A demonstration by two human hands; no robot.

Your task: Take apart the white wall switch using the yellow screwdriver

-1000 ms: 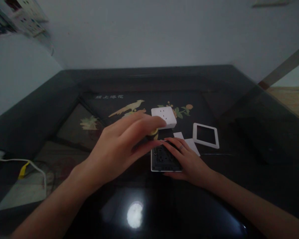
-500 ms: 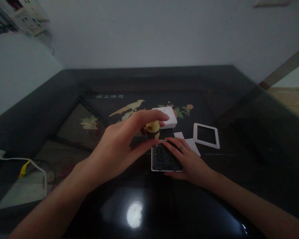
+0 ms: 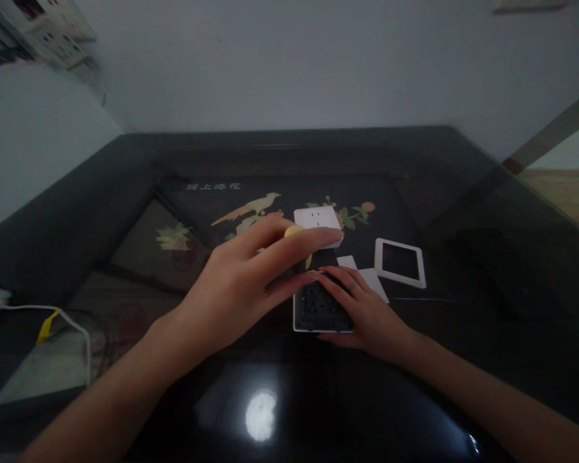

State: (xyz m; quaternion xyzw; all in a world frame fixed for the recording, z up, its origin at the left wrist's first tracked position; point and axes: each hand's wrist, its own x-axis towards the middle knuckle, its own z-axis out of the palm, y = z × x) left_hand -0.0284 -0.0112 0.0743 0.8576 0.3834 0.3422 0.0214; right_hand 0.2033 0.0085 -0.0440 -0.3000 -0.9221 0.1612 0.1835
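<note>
A screwdriver with a yellow and black handle (image 3: 293,230) stands upright in my left hand (image 3: 244,267), whose fingers curl round its grip. Its tip is hidden behind the fingers, over the far edge of a wall socket panel (image 3: 318,315). That panel lies face down, its dark back with terminals upward and a white rim round it. My right hand (image 3: 374,318) grips the panel from the right side, fingers across its top and thumb at the near edge. Just beyond the left fingertips is a second white wall socket (image 3: 312,217), face up with its slots showing.
A white square frame (image 3: 379,258) lies to the right, near small white paper pieces (image 3: 375,284). The dark glossy tabletop (image 3: 367,411) carries a bird and flower picture. At the left lies a white cable (image 3: 80,328) with a yellow tag (image 3: 47,328). A wall stands behind.
My left hand has turned about the screwdriver handle: its fingers now reach further right and cover more of the grip. My right hand and the panel have stayed put.
</note>
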